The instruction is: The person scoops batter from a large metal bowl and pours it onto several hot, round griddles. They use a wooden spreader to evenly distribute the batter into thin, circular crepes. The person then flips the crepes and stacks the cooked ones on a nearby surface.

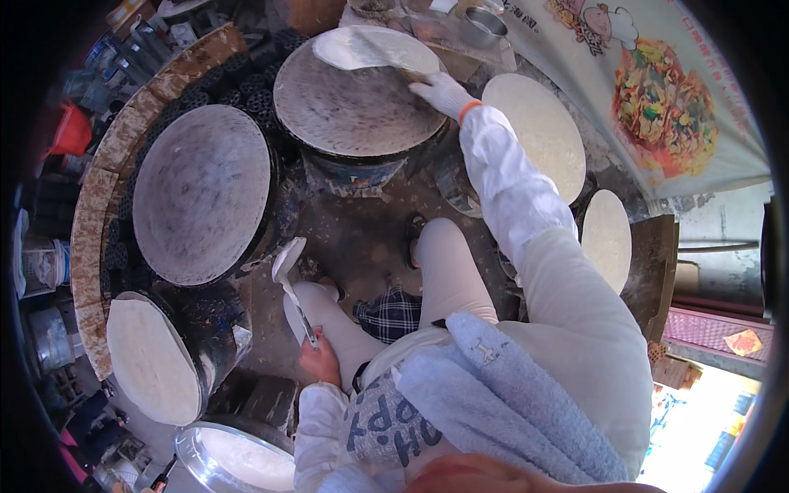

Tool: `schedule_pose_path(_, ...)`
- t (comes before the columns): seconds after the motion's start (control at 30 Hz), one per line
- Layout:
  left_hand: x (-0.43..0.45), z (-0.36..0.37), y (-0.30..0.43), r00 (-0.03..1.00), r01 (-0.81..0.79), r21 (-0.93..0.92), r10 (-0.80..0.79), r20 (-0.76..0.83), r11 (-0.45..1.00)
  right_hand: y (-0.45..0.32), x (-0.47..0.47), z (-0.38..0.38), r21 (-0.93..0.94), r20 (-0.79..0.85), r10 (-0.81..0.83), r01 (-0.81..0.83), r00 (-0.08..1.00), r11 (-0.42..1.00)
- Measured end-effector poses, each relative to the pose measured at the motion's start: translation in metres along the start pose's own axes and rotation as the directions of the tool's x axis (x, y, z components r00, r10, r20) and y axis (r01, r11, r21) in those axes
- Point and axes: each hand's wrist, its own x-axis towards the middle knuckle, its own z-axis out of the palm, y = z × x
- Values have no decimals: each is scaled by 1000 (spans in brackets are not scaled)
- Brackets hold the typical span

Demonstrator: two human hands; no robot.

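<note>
My left hand [320, 360] is bare and grips the handle of a metal ladle [288, 262]. Pale batter coats the ladle's bowl, which hangs above my thigh. My right hand [445, 95] wears a white glove and is at the right side of the far round griddle [351, 117]. It holds what looks like a wooden spreader [414, 76], partly hidden by the glove. White batter [345, 48] covers the griddle's far edge, thick at the left and thinner towards my hand. The rest of that plate shows a dark, streaked surface.
A bare griddle [200, 194] stands at the left. Thin pale flatbreads cover the near-left griddle [151, 363], the right one [536, 132] and the far-right one [607, 240]. A metal basin of batter [237, 459] is at the lower left. Honeycomb coal briquettes [253, 86] line a curved wall [95, 246].
</note>
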Motion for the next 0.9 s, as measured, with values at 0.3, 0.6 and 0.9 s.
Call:
schedule_pose_path(0.3,-2,-6,11,999,36,63,-36,-1,997,-38,-46,7,44,-89,-198,202,976,978)
schedule_pose_path(0.6,-8,-2,2,998,31,66,-27,-56,997,-33,7,-5,196,348,-137,71,927,978)
schedule_pose_path(0.9,-11,-1,4,995,82,36,-80,-67,996,-28,-6,-22,-214,-10,-211,204,977,955)
